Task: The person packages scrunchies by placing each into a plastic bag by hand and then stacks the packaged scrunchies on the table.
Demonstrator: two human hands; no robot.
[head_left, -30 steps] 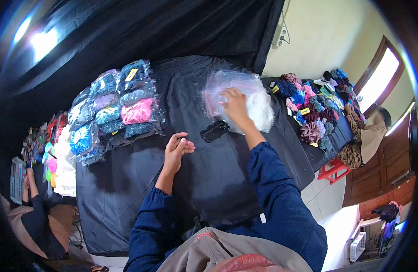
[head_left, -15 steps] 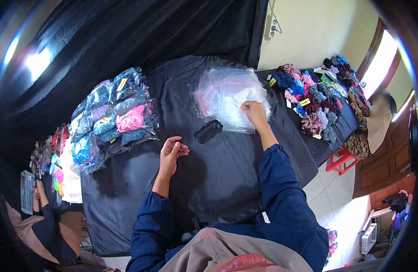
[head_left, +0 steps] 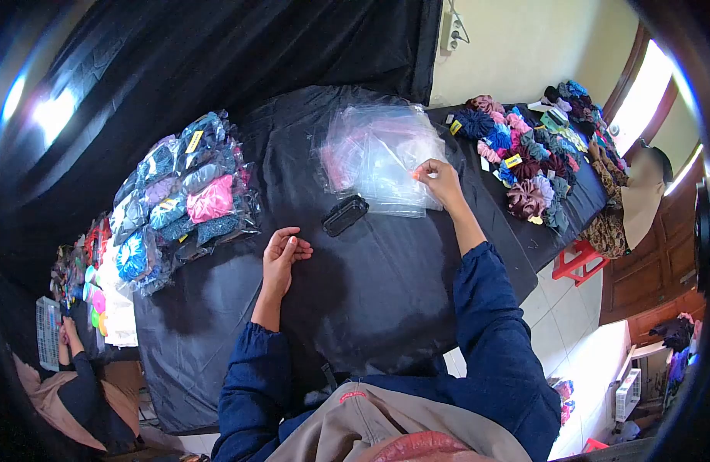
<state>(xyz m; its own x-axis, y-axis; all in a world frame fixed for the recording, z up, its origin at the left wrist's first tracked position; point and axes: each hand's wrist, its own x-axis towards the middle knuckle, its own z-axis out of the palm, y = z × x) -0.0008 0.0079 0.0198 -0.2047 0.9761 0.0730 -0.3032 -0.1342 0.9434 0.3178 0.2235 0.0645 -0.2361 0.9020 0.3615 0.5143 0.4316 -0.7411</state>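
Note:
My right hand [head_left: 439, 182] is closed in a pinch at the right part of a pile of clear plastic bags [head_left: 378, 165], on the black-covered table [head_left: 355, 308]. A bag's edge seems to be between its thumb and fingers. To the left, my left hand [head_left: 282, 258] hovers above the cloth with its fingers loosely apart and nothing in it. Between the hands, nearer the bags, lies a small black case [head_left: 345, 215]. Bagged scrunchies [head_left: 185, 189], blue, grey and pink, are stacked at the left of the table.
Loose scrunchies [head_left: 528, 165] with tags lie at the right on another black surface. A person [head_left: 639, 200] is beyond them near a red stool [head_left: 578, 262]. Another person [head_left: 89, 393] at the lower left has hands by a grey basket [head_left: 48, 333]. A wall socket [head_left: 452, 35] is at the top.
My right hand has gone from flat fingers over the bags to a pinch at their right side. My left hand stays empty. The camera view has shifted slightly.

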